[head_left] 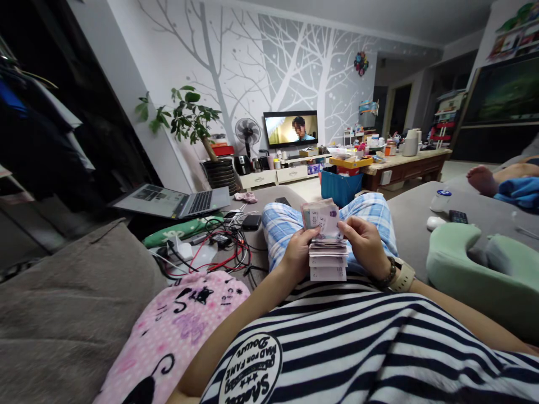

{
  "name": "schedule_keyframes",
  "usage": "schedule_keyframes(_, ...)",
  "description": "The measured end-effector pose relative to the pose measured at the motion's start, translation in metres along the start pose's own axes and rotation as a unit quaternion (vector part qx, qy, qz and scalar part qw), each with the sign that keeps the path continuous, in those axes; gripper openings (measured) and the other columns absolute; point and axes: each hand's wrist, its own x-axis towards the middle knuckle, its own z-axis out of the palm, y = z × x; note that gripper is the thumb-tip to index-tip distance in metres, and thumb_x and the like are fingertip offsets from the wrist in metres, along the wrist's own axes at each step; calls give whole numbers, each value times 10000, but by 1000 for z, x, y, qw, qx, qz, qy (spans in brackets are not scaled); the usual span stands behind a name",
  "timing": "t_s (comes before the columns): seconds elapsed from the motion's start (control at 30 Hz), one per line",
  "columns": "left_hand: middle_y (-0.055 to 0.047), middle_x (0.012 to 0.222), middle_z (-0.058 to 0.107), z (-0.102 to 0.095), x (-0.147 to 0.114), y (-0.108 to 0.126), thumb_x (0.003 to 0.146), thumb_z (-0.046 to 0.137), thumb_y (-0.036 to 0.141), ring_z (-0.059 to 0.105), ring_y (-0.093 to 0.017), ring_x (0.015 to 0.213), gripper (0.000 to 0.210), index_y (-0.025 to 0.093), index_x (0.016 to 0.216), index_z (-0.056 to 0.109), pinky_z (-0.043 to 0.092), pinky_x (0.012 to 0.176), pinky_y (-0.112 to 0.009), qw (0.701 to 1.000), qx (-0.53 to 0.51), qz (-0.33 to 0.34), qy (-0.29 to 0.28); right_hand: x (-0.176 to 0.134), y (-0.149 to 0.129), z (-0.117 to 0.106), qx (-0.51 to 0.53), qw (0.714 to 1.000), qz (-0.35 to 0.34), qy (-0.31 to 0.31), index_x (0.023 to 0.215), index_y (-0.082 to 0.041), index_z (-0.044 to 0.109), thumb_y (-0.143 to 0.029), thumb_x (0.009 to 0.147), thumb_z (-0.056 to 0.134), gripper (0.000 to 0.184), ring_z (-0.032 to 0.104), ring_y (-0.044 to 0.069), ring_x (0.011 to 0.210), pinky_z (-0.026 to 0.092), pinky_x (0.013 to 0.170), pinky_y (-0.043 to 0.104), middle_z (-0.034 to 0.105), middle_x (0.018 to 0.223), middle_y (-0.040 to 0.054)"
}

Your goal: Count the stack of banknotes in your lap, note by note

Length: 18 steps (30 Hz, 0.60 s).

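A wad of banknotes [321,217] is held up over my lap, its printed faces toward me. The lower part of the wad [328,262] hangs down in stepped layers against my striped shirt. My left hand [298,251] grips the wad from the left, thumb lying across the front. At the right edge, my right hand [362,242] is closed, with thumb and forefinger pinching a note's edge. A beaded bracelet and a watch [403,276] are on my right wrist. The fingers behind the wad are hidden.
To the left lie tangled cables [229,247], a laptop [181,203] and a pink blanket [189,320]. On the right are a green neck pillow [455,264], a white mouse [435,223], a remote [458,216] and a jar [441,200]. Another person's foot [482,179] rests beyond.
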Motion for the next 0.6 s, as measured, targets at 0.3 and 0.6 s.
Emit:
schedule_keyframes(0.3, -107, 906, 795, 8, -1, 3, 884, 557, 208, 758, -269, 840, 309, 89, 1115, 724, 599, 824, -385, 999, -26, -24, -15, -6, -3, -2, -3, 999, -42, -7, 625, -215, 476, -407, 935, 598, 385, 355, 124, 567, 297, 563, 292, 400, 580, -50)
schedule_keyframes(0.6, -70, 800, 775, 2, 2, 0, 806, 683, 254, 743, -253, 772, 235, 123, 990, 746, 592, 756, -355, 999, 10, 1, -39, -9, -4, -2, -18, 997, -73, -19, 703, -217, 558, -397, 960, 573, 314, 395, 142, 595, 334, 564, 292, 455, 606, -28)
